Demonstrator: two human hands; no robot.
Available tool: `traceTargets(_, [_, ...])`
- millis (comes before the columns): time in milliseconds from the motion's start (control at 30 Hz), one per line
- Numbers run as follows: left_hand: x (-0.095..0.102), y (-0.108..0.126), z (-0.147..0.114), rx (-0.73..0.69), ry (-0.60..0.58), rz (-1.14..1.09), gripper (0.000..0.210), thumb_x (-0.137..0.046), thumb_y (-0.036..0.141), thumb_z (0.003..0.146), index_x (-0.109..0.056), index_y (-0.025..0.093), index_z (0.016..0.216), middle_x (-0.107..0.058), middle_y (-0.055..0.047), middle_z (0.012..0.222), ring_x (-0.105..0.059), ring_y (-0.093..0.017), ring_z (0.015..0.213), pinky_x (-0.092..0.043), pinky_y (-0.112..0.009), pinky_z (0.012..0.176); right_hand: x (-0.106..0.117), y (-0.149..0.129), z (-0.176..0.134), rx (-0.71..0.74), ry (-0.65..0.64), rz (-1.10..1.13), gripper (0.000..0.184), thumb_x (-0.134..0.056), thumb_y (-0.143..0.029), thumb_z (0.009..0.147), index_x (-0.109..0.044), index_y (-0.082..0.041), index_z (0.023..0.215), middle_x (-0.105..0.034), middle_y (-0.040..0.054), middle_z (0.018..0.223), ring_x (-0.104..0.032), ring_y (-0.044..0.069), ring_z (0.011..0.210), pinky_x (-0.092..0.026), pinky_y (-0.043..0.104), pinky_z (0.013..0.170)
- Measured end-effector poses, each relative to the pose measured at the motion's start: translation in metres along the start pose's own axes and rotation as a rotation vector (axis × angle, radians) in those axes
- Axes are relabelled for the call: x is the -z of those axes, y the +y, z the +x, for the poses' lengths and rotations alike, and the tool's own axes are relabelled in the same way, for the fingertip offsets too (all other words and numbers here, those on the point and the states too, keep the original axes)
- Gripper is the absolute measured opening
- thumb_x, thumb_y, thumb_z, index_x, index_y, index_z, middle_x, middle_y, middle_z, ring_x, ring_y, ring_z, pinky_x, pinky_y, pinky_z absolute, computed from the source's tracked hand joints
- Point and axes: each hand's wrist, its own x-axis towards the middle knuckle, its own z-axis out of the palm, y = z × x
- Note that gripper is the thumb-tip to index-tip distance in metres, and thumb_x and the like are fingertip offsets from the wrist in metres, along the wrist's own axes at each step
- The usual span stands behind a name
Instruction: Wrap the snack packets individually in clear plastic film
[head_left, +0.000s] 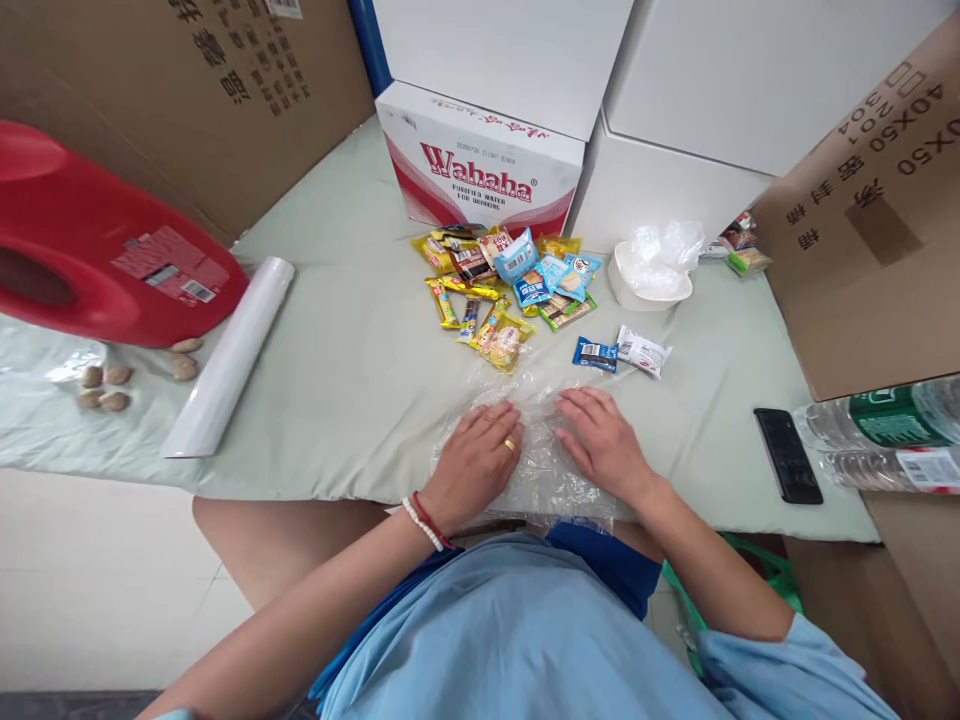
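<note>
Resting palm-down: left hand (480, 455) and right hand (604, 445) on clear plastic (551, 487) at the table's near edge

At the far left, a red jug (112, 250) stands behind several brown pieces (115, 376). Just right of them lies a white roll (229, 360), its long axis slanting from the near edge away and to the right. A wide stretch of pale green cloth (337, 420) lies between the roll and the left hand.

The left hand is open, its ringed fingers extended away and rightward over the plastic. The crinkled plastic runs away from the person, its far end just short of a heap of wrapped snacks (502, 280), its near end past the table edge by the lap. With the hands covering its sides, I cannot tell for certain which way is longest. A narrow strip of it shows between the fingertips.

The right hand is also open, fingers slightly bent and pointing away and leftward. Just beyond it, a blue packet (595, 354) and a white packet (643, 352) touch end to end, roughly crosswise; behind them stands a white bowl (649, 290). Cloth stretches rightward to a black phone (788, 456), its long axis running away from the near edge, just beside two bottles (892, 420) lying crosswise.
</note>
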Motion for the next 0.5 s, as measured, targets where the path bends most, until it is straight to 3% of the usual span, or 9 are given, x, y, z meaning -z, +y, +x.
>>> traceTargets(67, [0.001, -0.015, 0.005, 0.128, -0.075, 0.018, 0.043, -0.045, 0.032, 0.109, -0.063, 0.016, 0.145, -0.058, -0.017, 0.157, -0.048, -0.03, 0.152, -0.034, -0.054, 0.128, -0.019, 0.008, -0.022, -0.032, -0.163, -0.028, 0.047, -0.057, -0.04, 0.105, -0.061, -0.022, 0.149, -0.056, 0.0169, 0.159, -0.047, 0.035, 0.152, -0.045, 0.061, 0.122])
traceTargets(133, [0.001, -0.03, 0.003, 0.251, -0.162, 0.045, 0.053, -0.041, 0.04, 0.11, -0.052, 0.019, 0.157, -0.044, -0.016, 0.168, -0.041, -0.033, 0.157, -0.025, -0.063, 0.131, -0.026, 0.022, -0.038, -0.094, -0.228, -0.014, 0.054, -0.055, -0.042, 0.106, -0.054, -0.023, 0.157, -0.047, 0.0173, 0.167, -0.038, 0.036, 0.159, -0.04, 0.066, 0.125])
traceTargets(200, [-0.001, -0.041, -0.006, 0.302, -0.212, 0.057, 0.056, -0.037, 0.044, 0.11, -0.045, 0.024, 0.162, -0.035, -0.013, 0.173, -0.036, -0.033, 0.16, -0.019, -0.067, 0.131, -0.018, 0.036, -0.047, -0.123, -0.257, 0.069, 0.052, -0.054, -0.043, 0.107, -0.057, -0.024, 0.155, -0.047, 0.0164, 0.167, -0.04, 0.034, 0.158, -0.038, 0.065, 0.126])
traceTargets(267, [-0.003, -0.044, -0.016, 0.3, -0.218, 0.067, 0.057, -0.035, 0.045, 0.11, -0.042, 0.026, 0.164, -0.031, -0.012, 0.174, -0.032, -0.032, 0.162, -0.016, -0.068, 0.132, 0.001, 0.046, -0.046, -0.142, -0.289, 0.219, 0.044, -0.056, -0.045, 0.106, -0.067, -0.026, 0.145, -0.056, 0.0142, 0.161, -0.051, 0.032, 0.151, -0.043, 0.06, 0.124])
traceTargets(367, [-0.004, -0.04, -0.026, 0.296, -0.198, 0.081, 0.058, -0.035, 0.046, 0.11, -0.041, 0.025, 0.164, -0.031, -0.013, 0.174, -0.032, -0.033, 0.162, -0.015, -0.069, 0.131, 0.034, 0.058, -0.02, -0.326, -0.226, 0.399, 0.036, -0.058, -0.05, 0.105, -0.077, -0.027, 0.124, -0.077, 0.0098, 0.13, -0.073, 0.028, 0.12, -0.058, 0.05, 0.107])
traceTargets(433, [-0.004, -0.036, -0.026, 0.296, -0.188, 0.081, 0.059, -0.036, 0.046, 0.11, -0.041, 0.025, 0.164, -0.031, -0.013, 0.174, -0.032, -0.033, 0.162, -0.015, -0.07, 0.13, 0.047, 0.068, 0.014, -0.476, -0.094, 0.381, 0.037, -0.057, -0.053, 0.103, -0.078, -0.025, 0.114, -0.081, 0.0077, 0.108, -0.077, 0.026, 0.096, -0.062, 0.045, 0.092])
traceTargets(500, [-0.003, -0.034, -0.025, 0.298, -0.183, 0.082, 0.058, -0.036, 0.046, 0.11, -0.041, 0.025, 0.164, -0.032, -0.013, 0.174, -0.032, -0.033, 0.162, -0.015, -0.07, 0.131, 0.048, 0.081, 0.057, -0.492, -0.009, 0.266, 0.033, -0.058, -0.047, 0.101, -0.078, -0.022, 0.108, -0.08, 0.0073, 0.099, -0.075, 0.026, 0.089, -0.061, 0.044, 0.089])
